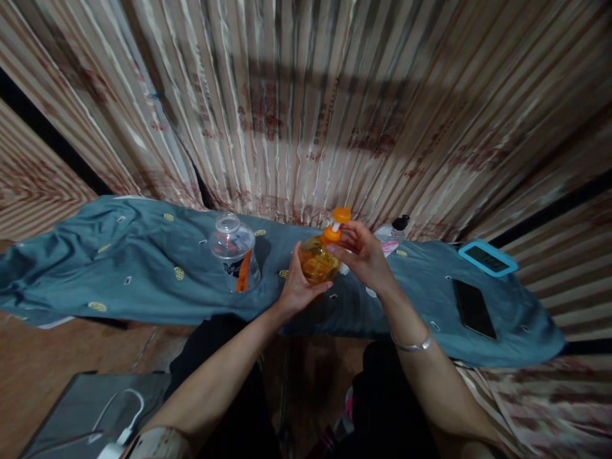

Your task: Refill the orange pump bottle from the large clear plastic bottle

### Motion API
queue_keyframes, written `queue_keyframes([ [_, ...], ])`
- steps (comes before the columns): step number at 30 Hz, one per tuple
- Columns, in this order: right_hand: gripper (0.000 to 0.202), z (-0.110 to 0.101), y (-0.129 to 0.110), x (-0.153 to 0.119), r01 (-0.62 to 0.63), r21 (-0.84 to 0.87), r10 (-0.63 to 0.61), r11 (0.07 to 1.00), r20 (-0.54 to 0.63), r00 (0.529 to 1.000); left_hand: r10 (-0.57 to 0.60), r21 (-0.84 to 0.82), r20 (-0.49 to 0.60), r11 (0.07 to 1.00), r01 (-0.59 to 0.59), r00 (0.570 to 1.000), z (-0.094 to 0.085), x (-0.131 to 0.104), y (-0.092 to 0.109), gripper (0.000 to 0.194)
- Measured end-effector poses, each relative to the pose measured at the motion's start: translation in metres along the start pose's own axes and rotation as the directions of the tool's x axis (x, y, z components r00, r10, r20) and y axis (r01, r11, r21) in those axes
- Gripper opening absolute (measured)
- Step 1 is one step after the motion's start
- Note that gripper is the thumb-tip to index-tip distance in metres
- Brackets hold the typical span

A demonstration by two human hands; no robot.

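- A person's two bare hands hold and work at an amber bottle [313,262] with an orange pump top [341,215], raised slightly tilted above the middle of a tabletop [148,255] draped in teal cloth.
- The left hand [299,290] has its grip closed around the bottle's body, thumb up one side.
- The right hand [363,255] has its fingers bent at the orange collar [331,234]; whether that grip clasps it firmly, I cannot tell.
- Progress, as a judgement: midway. The pump top sits at the bottle's neck, its head raised; whether the collar is tight or loose is unclear, so work there seems unfinished.
- To the left stands a clear bottle [233,245], apparently uncapped.
- Behind the right hand is a black-topped bottle [389,233]; farther right lie a phone [475,309] and a blue-framed display [488,258].
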State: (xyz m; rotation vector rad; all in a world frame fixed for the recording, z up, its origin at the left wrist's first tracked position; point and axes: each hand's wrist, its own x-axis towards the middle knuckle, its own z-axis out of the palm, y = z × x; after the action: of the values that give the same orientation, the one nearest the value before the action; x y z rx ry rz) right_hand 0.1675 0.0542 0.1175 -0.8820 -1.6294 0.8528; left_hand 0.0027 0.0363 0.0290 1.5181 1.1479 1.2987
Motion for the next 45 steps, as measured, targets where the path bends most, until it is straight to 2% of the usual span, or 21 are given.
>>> queue_keyframes([
  [4,0.038,0.001,0.002,0.000,-0.022,-0.031,0.019,0.999,-0.088,0.996,0.007,0.005,0.007,1.000,-0.007,1.000,0.001,-0.001,0.002,0.125],
  [10,0.040,0.000,-0.009,-0.002,-0.041,-0.020,0.042,0.999,0.031,0.999,0.012,-0.010,-0.007,1.000,-0.013,1.000,0.001,-0.002,0.000,0.125],
  [13,0.049,0.000,-0.008,-0.003,-0.060,-0.050,0.057,0.997,-0.049,0.997,0.023,-0.012,-0.002,1.000,-0.023,1.000,0.001,-0.002,-0.002,0.126],
  [15,0.046,0.000,-0.007,-0.002,-0.073,-0.071,0.067,0.995,-0.086,0.994,0.026,-0.005,0.009,1.000,-0.026,1.000,0.002,-0.002,-0.002,0.127],
  [17,0.043,-0.003,-0.008,-0.001,-0.078,-0.080,0.073,0.994,-0.066,0.995,0.028,0.004,0.015,1.000,-0.028,1.000,0.003,-0.002,-0.003,0.127],
  [22,0.045,-0.009,-0.016,0.000,-0.053,-0.063,0.057,0.997,0.073,0.996,0.058,-0.022,0.006,0.998,-0.058,0.998,0.005,-0.002,-0.005,0.124],
  [26,0.056,-0.009,-0.013,-0.003,-0.076,-0.103,0.076,0.992,-0.011,0.997,0.052,-0.012,0.023,0.999,-0.051,0.998,0.006,-0.002,-0.006,0.124],
  [28,0.053,-0.009,-0.011,-0.003,-0.085,-0.130,0.079,0.988,-0.051,0.996,0.050,-0.002,0.026,0.999,-0.050,0.998,0.007,-0.002,-0.007,0.124],
  [30,0.049,-0.011,-0.012,-0.003,-0.074,-0.128,0.072,0.989,-0.022,0.997,0.062,-0.004,0.020,0.998,-0.062,0.998,0.007,-0.002,-0.008,0.124],
  [34,0.048,-0.015,-0.017,-0.001,-0.045,-0.078,0.054,0.996,0.115,0.992,0.066,-0.013,0.008,0.998,-0.066,0.998,0.008,-0.002,-0.008,0.124],
  [36,0.053,-0.013,-0.016,-0.001,-0.043,-0.073,0.050,0.996,0.099,0.994,0.062,-0.005,0.008,0.998,-0.062,0.998,0.007,-0.002,-0.008,0.125],
  [38,0.056,-0.011,-0.013,-0.003,-0.053,-0.094,0.056,0.994,0.027,0.998,0.061,-0.003,0.015,0.998,-0.061,0.998,0.007,-0.002,-0.008,0.125],
  [41,0.048,-0.009,-0.010,-0.003,-0.067,-0.133,0.061,0.989,-0.050,0.997,0.066,-0.016,0.023,0.998,-0.066,0.998,0.008,-0.002,-0.008,0.125],
  [45,0.037,-0.013,-0.015,-0.002,-0.037,-0.091,0.043,0.995,0.062,0.997,0.074,-0.033,0.007,0.997,-0.073,0.997,0.009,-0.002,-0.009,0.125],
])
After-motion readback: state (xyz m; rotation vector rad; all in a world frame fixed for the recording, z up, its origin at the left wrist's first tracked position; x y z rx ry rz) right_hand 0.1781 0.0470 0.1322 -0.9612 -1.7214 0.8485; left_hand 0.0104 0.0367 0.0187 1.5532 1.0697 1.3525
